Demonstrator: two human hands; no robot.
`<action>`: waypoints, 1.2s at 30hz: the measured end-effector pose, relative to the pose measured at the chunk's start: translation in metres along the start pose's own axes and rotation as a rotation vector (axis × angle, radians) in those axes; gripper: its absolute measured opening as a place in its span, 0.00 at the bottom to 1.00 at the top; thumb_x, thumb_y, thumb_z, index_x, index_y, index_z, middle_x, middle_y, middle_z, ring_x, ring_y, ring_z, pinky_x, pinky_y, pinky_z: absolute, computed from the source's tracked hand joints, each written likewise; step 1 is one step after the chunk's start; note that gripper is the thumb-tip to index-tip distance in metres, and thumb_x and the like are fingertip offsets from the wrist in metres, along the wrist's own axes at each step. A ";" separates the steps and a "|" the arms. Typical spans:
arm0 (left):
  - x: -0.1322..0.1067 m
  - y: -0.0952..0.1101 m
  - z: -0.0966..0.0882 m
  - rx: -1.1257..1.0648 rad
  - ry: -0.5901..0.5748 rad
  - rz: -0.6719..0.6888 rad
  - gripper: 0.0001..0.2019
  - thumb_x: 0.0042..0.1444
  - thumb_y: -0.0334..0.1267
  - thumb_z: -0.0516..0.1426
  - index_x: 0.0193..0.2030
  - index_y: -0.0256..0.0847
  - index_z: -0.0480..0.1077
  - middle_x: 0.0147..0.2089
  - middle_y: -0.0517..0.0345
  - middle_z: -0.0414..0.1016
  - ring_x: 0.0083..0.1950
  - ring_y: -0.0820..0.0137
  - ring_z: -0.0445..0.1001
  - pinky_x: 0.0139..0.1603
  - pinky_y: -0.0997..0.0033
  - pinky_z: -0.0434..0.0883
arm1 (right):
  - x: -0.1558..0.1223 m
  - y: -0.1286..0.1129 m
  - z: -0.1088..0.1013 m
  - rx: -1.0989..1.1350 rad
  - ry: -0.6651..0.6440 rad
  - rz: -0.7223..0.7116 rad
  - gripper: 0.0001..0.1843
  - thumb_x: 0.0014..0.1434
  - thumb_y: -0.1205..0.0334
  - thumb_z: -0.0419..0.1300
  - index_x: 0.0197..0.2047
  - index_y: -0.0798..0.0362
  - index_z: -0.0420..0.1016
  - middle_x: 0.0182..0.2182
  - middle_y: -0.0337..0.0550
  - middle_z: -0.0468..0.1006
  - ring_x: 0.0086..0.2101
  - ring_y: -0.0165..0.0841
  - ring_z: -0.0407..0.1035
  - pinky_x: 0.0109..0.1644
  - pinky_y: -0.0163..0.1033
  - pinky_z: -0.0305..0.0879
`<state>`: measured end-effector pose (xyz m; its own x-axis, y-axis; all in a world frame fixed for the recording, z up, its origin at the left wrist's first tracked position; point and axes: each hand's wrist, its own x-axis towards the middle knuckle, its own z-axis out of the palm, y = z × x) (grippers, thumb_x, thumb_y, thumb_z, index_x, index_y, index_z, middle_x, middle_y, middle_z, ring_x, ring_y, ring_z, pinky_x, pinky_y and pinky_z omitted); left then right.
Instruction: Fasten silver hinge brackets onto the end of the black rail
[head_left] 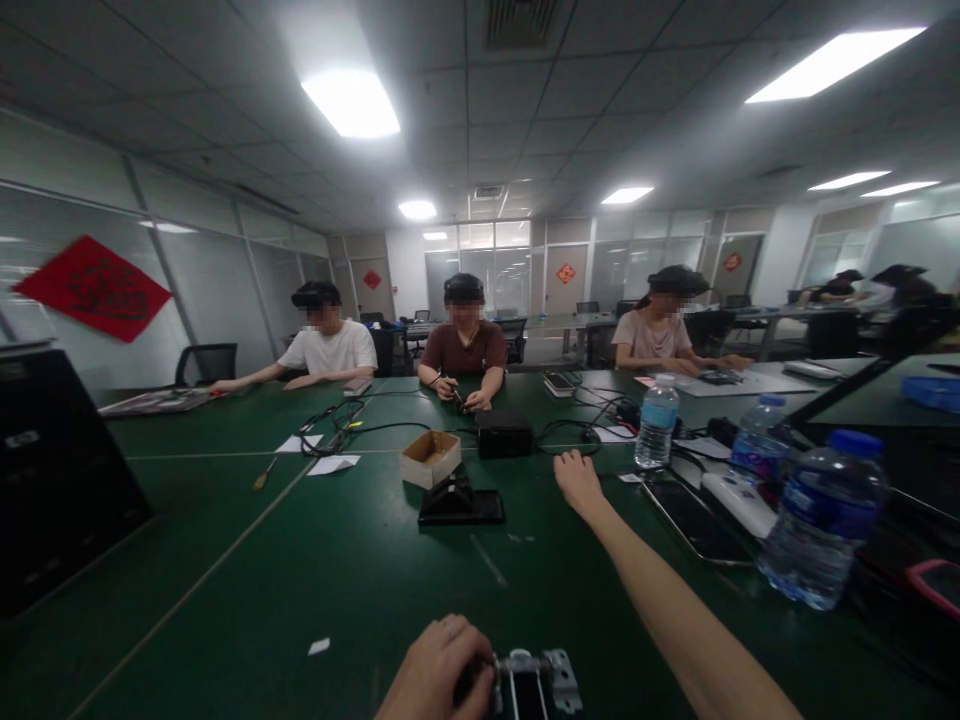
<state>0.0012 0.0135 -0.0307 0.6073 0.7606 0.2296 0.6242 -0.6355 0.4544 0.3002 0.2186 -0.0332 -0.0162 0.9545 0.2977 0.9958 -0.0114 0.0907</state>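
My left hand [439, 668] is at the bottom edge, fingers wrapped round one end of a small metal bracket-like part [536, 675] on the green table [300, 590]. My right arm stretches far forward over the table; my right hand [577, 480] lies knuckles up with the fingers curled down, near black cables [570, 432]. What its fingers touch is hidden. A black stand on a flat base [459, 500], an open cardboard box [430, 457] and a black box [504, 432] sit to the left of that hand.
Three people sit across the table, others farther right. Water bottles [656, 420] [821, 520], a phone [694, 518] and a white power strip [739, 500] crowd the right side. A screwdriver [264, 473] and paper scraps [332, 463] lie left; a black case [52, 480] stands at the left edge.
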 end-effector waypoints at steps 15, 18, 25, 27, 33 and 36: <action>-0.009 0.030 -0.023 -0.077 0.095 -0.064 0.07 0.61 0.34 0.52 0.44 0.40 0.68 0.42 0.53 0.73 0.42 0.64 0.71 0.43 0.66 0.68 | -0.119 -0.045 -0.095 0.293 -0.153 -0.170 0.12 0.65 0.64 0.50 0.38 0.59 0.73 0.38 0.50 0.75 0.39 0.36 0.69 0.43 0.39 0.65; -0.011 0.029 -0.020 -0.101 0.182 -0.014 0.09 0.61 0.34 0.53 0.47 0.41 0.67 0.42 0.54 0.73 0.42 0.64 0.72 0.43 0.67 0.69 | -0.160 -0.070 -0.117 0.525 -0.134 -0.256 0.15 0.67 0.65 0.44 0.37 0.55 0.71 0.35 0.45 0.74 0.36 0.32 0.68 0.41 0.36 0.64; -0.011 0.032 -0.011 -0.157 0.469 0.238 0.04 0.62 0.30 0.53 0.41 0.41 0.67 0.34 0.58 0.71 0.34 0.70 0.71 0.35 0.75 0.70 | -0.212 -0.104 -0.140 0.996 -0.142 -0.478 0.14 0.66 0.62 0.45 0.37 0.54 0.70 0.35 0.44 0.72 0.37 0.33 0.67 0.42 0.38 0.63; -0.011 0.032 -0.011 -0.160 0.519 0.276 0.04 0.62 0.30 0.53 0.40 0.41 0.67 0.33 0.58 0.70 0.33 0.71 0.70 0.34 0.76 0.70 | -0.215 -0.104 -0.140 1.044 -0.155 -0.457 0.14 0.66 0.61 0.46 0.37 0.54 0.71 0.34 0.44 0.73 0.37 0.33 0.67 0.42 0.38 0.63; -0.013 0.033 -0.018 -0.142 0.451 0.229 0.04 0.60 0.31 0.53 0.39 0.39 0.69 0.34 0.56 0.70 0.31 0.72 0.69 0.31 0.77 0.68 | -0.212 -0.099 -0.143 0.978 -0.214 -0.477 0.15 0.66 0.60 0.47 0.40 0.53 0.75 0.36 0.45 0.74 0.38 0.34 0.67 0.43 0.38 0.62; -0.013 0.033 -0.021 -0.089 0.362 0.125 0.04 0.57 0.31 0.53 0.35 0.39 0.69 0.33 0.57 0.70 0.32 0.71 0.68 0.32 0.76 0.67 | -0.210 -0.090 -0.143 0.886 -0.226 -0.476 0.13 0.65 0.61 0.50 0.42 0.53 0.74 0.38 0.46 0.74 0.40 0.36 0.67 0.45 0.40 0.62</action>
<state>0.0037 -0.0149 -0.0007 0.4534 0.6858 0.5694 0.5021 -0.7243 0.4726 0.2009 -0.0231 0.0317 -0.5004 0.8374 0.2199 0.6009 0.5188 -0.6081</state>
